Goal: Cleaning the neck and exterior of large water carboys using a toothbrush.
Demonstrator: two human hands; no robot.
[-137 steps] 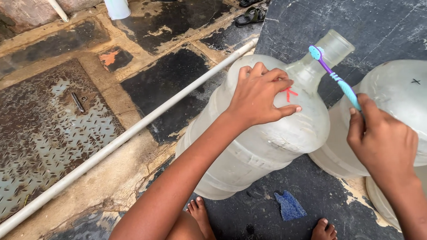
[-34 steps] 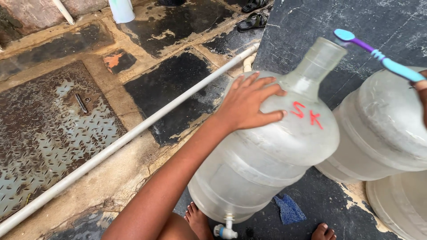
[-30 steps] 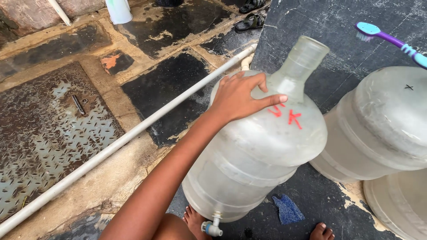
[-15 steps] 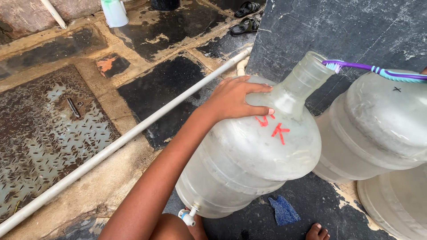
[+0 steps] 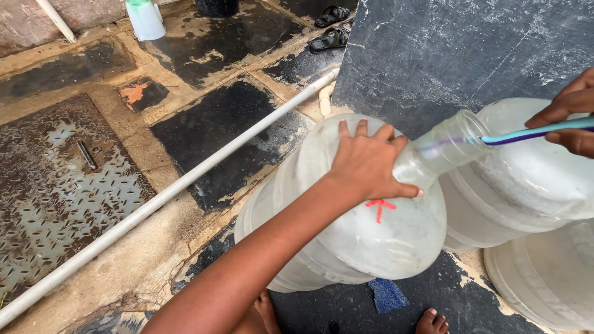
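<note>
**A Brush Goes Into a Big Water Jug**

While the left hand lies flat on the shoulder of the big clear water jug, the right hand holds a blue and purple toothbrush. The left fingers are spread wide and press on the jug, not closed around anything. The right fingers are pinched tight on the brush handle. The far end of the brush sits inside the jug's open neck.

The jug is tipped over, with its neck pointing to the right. It leans on the wet stone floor, close to the corner of a dark stone slab. A second jug is touching it on the right, and a third jug shows at the lower right edge. A small blue cloth lies on the floor under the tipped jug, near two bare feet. A long white pipe runs across the floor.

What could go wrong? The jug is round and the floor looks wet, so it could roll or slip if the flat hand lets up. The brush is thin, and it could drop down inside the jug if the pinch goes loose.
</note>
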